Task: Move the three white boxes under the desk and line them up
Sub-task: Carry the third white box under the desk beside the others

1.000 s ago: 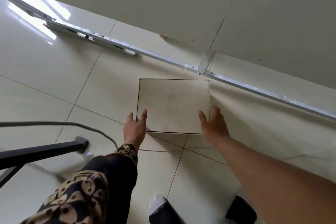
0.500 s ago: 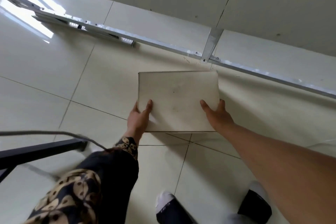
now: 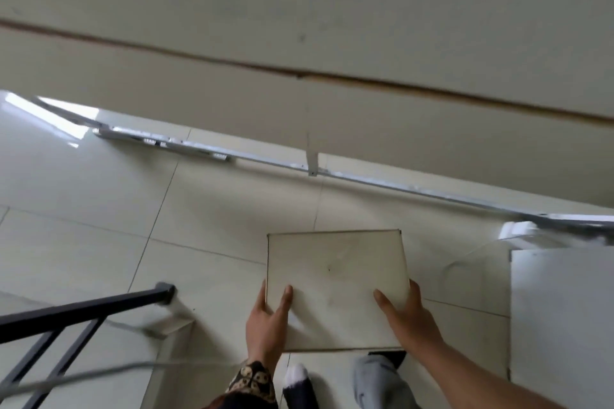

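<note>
A white square box [image 3: 335, 279] is held above the tiled floor in front of me. My left hand [image 3: 267, 325] grips its left near corner, thumb on top. My right hand [image 3: 407, 317] clasps its right near edge, fingers on top. A second white box [image 3: 561, 315] stands on the floor at the right, partly cut off by the frame edge. No third box is in view.
A black metal frame leg [image 3: 99, 304] reaches in from the lower left, with a grey cable [image 3: 99, 372] trailing below it. A metal rail [image 3: 365, 178] runs along the foot of the white wall. My socked feet [image 3: 299, 382] stand below the box.
Both hands closed on the box and lifted it off the floor toward me. The view has tilted up, and a second box has come into sight at the right.
</note>
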